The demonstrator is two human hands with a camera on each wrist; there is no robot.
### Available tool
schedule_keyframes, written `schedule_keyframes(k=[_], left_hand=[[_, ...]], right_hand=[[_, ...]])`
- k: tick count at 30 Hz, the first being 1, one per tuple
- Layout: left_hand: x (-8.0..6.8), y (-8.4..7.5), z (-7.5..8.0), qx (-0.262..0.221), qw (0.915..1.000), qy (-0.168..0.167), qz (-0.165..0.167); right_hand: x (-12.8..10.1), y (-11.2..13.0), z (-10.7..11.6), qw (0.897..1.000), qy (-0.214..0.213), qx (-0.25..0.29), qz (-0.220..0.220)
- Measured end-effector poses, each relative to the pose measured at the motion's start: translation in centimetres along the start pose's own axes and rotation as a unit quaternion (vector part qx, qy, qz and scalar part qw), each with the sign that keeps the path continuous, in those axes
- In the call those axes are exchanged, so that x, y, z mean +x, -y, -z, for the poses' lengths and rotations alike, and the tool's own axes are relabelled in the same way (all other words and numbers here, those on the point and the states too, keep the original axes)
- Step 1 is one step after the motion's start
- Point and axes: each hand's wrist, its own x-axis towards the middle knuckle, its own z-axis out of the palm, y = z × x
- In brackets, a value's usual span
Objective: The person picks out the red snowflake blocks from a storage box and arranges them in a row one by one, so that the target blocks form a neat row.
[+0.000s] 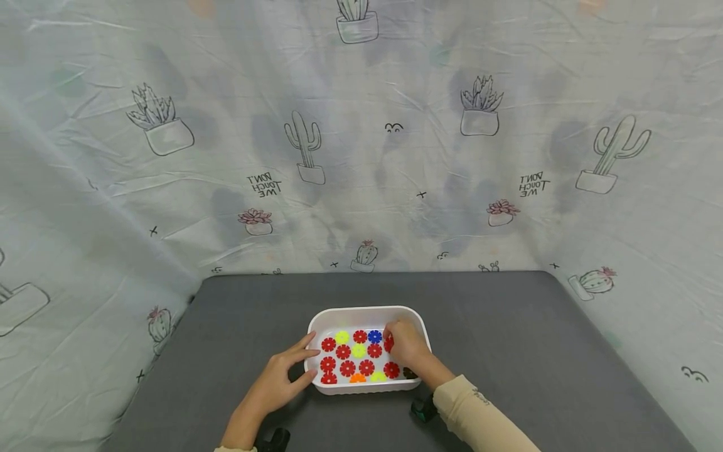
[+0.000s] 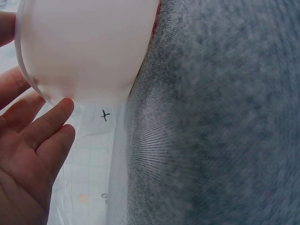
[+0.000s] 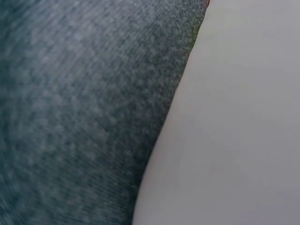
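Note:
A white tray point(image 1: 369, 388) holds several notched plastic discs lying flat: mostly red, like the red disc point(image 1: 347, 368), plus a blue disc point(image 1: 375, 336), yellow ones and an orange disc point(image 1: 358, 378). My right hand point(image 1: 409, 344) reaches over the tray's right side, fingers curled down and pinching a red disc point(image 1: 388, 344) next to the blue one. That hand partly covers the disc and lies outside the right wrist view. At the left end my left hand point(image 1: 277, 380) rests spread fingers and thumb on the rim; in the left wrist view, nearly straight fingers point(image 2: 54, 124) touch the tray wall.
The tray stands on a grey table point(image 1: 243, 326). A white curtain point(image 1: 361, 157) with cactus drawings hangs behind and along both sides. A dark disc point(image 1: 409, 373) sits in the front right corner of the tray. Black wrist devices show below both hands.

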Motion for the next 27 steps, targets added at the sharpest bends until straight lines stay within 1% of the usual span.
schedule_keyframes(k=[4, 10, 16, 22, 27], left_hand=[[0.0, 0.0, 0.0, 0.002, 1.0000, 0.002, 0.004], [0.0, -0.1, 0.0, 0.003, 1.0000, 0.001, 0.003], [0.0, -0.1, 0.1, -0.001, 0.9999, 0.008, 0.013], [0.0, -0.2, 0.1, -0.006, 0.9998, 0.005, 0.016], [-0.1, -0.3, 0.1, -0.015, 0.9996, 0.007, 0.023]], right_hand=[[-0.1, 0.0, 0.1, 1.000, -0.002, 0.010, -0.003], [-0.2, 0.1, 0.4, 1.000, -0.003, 0.014, 0.005], [-0.5, 0.3, 0.8, 1.000, 0.007, 0.028, 0.000], [-0.7, 0.3, 1.2, 0.998, 0.015, 0.060, -0.002], [-0.7, 0.1, 1.9, 0.995, 0.018, 0.099, 0.015]])
